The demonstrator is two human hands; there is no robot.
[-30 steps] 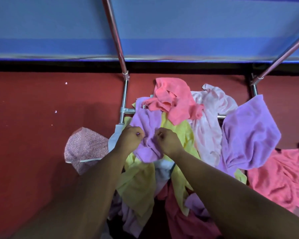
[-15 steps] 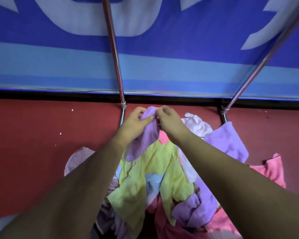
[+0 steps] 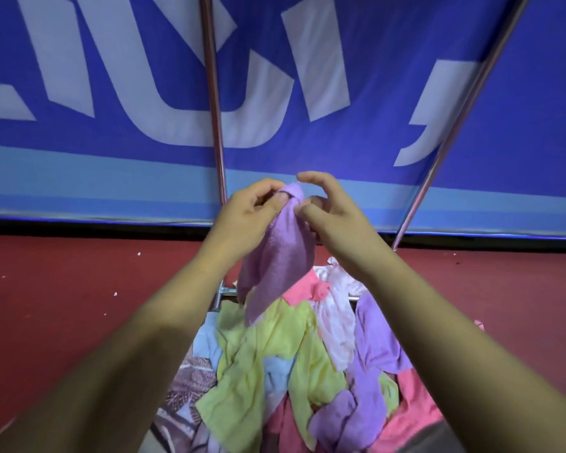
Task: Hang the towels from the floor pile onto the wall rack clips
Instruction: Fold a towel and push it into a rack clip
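1. The left arm (image 3: 128, 354) and the right arm (image 3: 455, 338) are bare. They reach out in front and come close together.
2. The left hand (image 3: 252, 217) pinches the top of the purple towel (image 3: 278, 256).
3. The right hand (image 3: 335, 220) pinches it just beside, with the first finger lifted and bent.

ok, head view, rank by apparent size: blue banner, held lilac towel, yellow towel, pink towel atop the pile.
1. blue banner
2. yellow towel
3. lilac towel, bunched and nearer the camera: 2/3 unsure
4. pink towel
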